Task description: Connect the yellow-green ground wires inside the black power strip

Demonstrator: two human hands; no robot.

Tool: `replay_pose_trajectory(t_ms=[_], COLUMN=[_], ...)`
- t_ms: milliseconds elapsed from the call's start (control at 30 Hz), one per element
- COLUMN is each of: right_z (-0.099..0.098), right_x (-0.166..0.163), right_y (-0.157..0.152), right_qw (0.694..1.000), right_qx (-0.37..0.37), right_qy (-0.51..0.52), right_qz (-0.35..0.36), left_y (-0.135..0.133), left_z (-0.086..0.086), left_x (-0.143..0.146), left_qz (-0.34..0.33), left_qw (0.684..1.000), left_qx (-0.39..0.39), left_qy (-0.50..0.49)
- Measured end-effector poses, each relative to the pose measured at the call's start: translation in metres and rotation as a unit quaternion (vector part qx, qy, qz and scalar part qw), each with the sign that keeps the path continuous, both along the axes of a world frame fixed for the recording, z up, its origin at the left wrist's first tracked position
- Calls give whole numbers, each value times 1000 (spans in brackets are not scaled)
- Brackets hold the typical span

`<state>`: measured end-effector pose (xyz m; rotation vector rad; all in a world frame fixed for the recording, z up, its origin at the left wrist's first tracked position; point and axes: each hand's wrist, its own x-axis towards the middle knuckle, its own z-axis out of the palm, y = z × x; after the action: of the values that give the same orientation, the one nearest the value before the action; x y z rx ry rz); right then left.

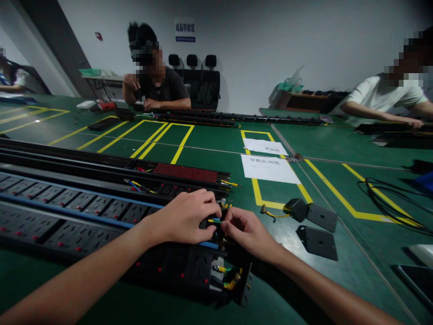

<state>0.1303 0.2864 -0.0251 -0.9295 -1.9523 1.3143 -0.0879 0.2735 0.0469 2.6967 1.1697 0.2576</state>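
My left hand (189, 216) lies over the right end of a long black power strip (88, 203) with blue edges, its fingers curled round the end. My right hand (248, 232) is closed in a pinch just beyond that end. A short yellow-green wire (214, 221) runs between the two hands to my right fingertips, which partly hide it. Nearer to me lies another black power strip (169, 266) with red dots, with yellow-sleeved wires (230, 275) and a black end plate (244, 285) at its end.
A strip with a dark red section (184, 172) lies behind. Black end caps (318, 243), paper sheets (270, 168) and a coiled black cable (382, 198) are on the green table (216, 149). One person (162, 85) sits across; another (382, 99) works at right.
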Motion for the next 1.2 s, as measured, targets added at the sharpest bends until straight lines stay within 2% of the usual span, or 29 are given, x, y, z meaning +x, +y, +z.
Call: replay_pose_trajectory(t_ms=[767, 1200], right_z=[-6, -8], right_x=[-4, -2], right_y=[-4, -3], right_qw=[999, 999], right_qx=[18, 16], right_qy=[-20, -20], right_qz=[-30, -21], left_y=[-3, -3], left_z=[-2, -5], left_x=[8, 8], left_qz=[46, 45], left_qw=[999, 999], left_qx=[4, 4], left_qy=[23, 27])
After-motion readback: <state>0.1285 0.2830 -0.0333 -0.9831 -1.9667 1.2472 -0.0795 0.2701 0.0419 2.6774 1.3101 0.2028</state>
